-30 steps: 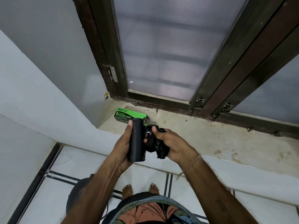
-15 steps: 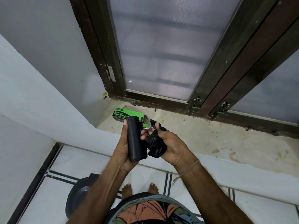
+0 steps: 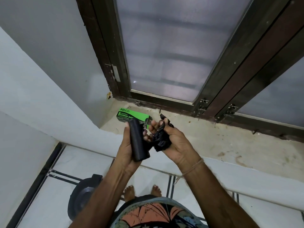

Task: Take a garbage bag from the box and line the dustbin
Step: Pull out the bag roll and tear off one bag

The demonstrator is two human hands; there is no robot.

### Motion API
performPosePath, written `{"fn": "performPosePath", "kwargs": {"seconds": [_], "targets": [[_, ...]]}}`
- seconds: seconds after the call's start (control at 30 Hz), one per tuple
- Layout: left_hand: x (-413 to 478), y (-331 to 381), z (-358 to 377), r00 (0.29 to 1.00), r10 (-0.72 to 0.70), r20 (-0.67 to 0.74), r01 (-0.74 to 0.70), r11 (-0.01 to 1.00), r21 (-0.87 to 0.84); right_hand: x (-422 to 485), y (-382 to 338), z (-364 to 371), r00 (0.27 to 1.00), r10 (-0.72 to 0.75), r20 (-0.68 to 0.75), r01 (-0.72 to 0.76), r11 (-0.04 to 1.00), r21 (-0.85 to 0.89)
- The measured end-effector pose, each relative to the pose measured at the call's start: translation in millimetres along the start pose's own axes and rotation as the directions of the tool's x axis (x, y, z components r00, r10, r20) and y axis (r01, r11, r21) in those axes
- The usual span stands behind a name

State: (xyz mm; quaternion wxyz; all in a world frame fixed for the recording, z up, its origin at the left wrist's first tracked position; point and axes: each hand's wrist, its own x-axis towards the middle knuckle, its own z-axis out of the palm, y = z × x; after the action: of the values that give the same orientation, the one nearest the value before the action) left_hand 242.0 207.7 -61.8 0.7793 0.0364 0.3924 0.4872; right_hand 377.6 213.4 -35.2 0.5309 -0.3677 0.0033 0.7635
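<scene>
My left hand (image 3: 127, 150) grips a black roll of garbage bags (image 3: 138, 139), held upright over the sill's front edge. My right hand (image 3: 172, 142) clutches a crumpled black garbage bag (image 3: 161, 139) right beside the roll; whether it still joins the roll I cannot tell. The green garbage bag box (image 3: 130, 115) lies on the window sill just behind my hands, its right end open. A dark round dustbin (image 3: 82, 199) stands on the floor at lower left, partly hidden by my left forearm.
A stained stone window sill (image 3: 230, 145) runs to the right under a dark-framed frosted window (image 3: 164, 55). A white wall (image 3: 32, 96) closes the left side. White floor tiles (image 3: 82, 162) and my bare feet (image 3: 141, 190) show below.
My hands have drawn slightly apart, the right one rising with the crumpled bag. More of the dustbin has come into sight at lower left.
</scene>
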Motion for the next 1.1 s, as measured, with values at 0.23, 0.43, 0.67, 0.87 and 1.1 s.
{"fn": "performPosePath", "kwargs": {"seconds": [0.23,0.43,0.67,0.87,1.1], "targets": [[15.9,30.1,-23.3,0.983,0.139,-0.117,-0.095,0.942,0.321,2.2,-10.6,-15.1,0.998,0.068,-0.008,-0.069,0.997,-0.029],[11.6,28.3,-31.3,0.981,0.175,-0.078,-0.138,0.928,0.347,0.1,-14.1,-15.3,0.997,-0.052,-0.062,0.012,0.849,-0.528],[12.6,26.2,-11.4,0.969,0.247,-0.028,-0.234,0.944,0.231,-2.7,27.1,-15.6,0.956,-0.236,0.176,0.265,0.434,-0.861],[11.3,30.9,-1.5,0.979,0.2,-0.025,-0.192,0.961,0.197,-1.1,29.1,-4.0,0.958,-0.174,0.228,0.286,0.52,-0.805],[19.0,43.2,-7.7,0.974,0.209,0.088,-0.224,0.946,0.234,11.7,29.8,-5.5,0.985,0.171,0.016,-0.14,0.855,-0.499]]}}
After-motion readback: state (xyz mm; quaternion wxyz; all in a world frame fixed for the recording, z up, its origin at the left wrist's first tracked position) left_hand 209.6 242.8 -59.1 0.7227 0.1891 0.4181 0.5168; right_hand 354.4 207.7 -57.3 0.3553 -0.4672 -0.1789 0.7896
